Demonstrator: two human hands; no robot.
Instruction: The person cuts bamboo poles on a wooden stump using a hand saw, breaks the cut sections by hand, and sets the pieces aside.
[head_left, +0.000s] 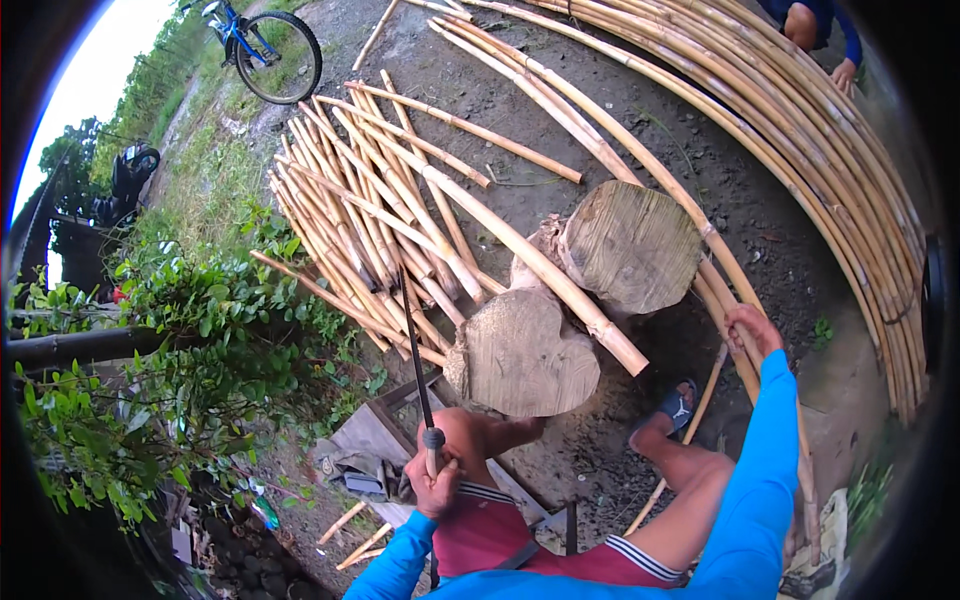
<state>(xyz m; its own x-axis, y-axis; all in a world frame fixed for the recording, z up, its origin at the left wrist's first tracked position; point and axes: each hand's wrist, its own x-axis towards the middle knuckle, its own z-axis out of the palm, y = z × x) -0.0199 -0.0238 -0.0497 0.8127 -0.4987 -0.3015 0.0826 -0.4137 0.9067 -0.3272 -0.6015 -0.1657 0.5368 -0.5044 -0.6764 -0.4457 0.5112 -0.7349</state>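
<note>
My left hand (434,486) is closed round the handle of a machete (417,360), its long dark blade pointing away from me, seen nearly edge-on. At the right, my right hand (756,332) grips a long bamboo pole (718,240); another pole runs close beside it, and the fingers partly hide both. Between my hands stand two chopping logs, a nearer block (525,360) with a notched edge and a farther round block (632,247). A cut bamboo piece (560,285) lies across the wood between them, its near end sticking out toward me.
Several cut bamboo lengths (350,200) lie heaped beyond the left block. A large bundle of long poles (830,160) curves along the right, with another person's hand (844,75) at its far end. Leafy plants (190,340) grow at left; a blue bicycle (262,50) stands far back.
</note>
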